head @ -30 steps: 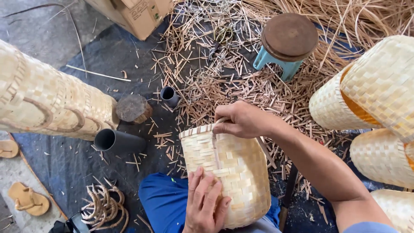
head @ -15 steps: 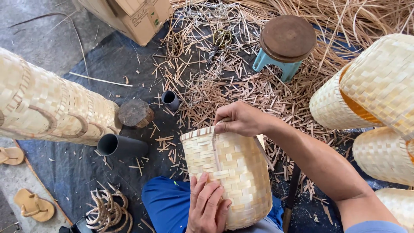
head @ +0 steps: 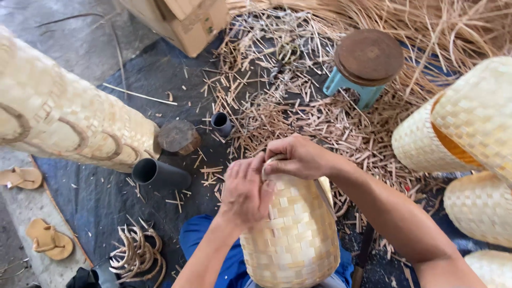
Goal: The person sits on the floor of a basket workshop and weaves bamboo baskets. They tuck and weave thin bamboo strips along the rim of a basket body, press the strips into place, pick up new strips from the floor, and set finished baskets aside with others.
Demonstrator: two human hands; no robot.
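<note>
Both our hands meet at the rim of the woven basket point(head: 290, 229) on our lap, left hand point(head: 245, 189) fingers pressing its edge, right hand point(head: 298, 157) fingers pinching a strip there, amid scattered cane offcuts point(head: 320, 122) near a small stool point(head: 365, 64).

1 woven basket point(head: 293, 234) in hand; 2 black tubes point(head: 157, 173); 2 sandals point(head: 48, 240); 1 stool point(head: 365, 64); 1 cardboard box point(head: 186, 21).

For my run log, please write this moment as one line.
left hand: on basket rim | right hand: grips rim | basket: on lap, upright | nearby: stool, tube, scraps
</note>
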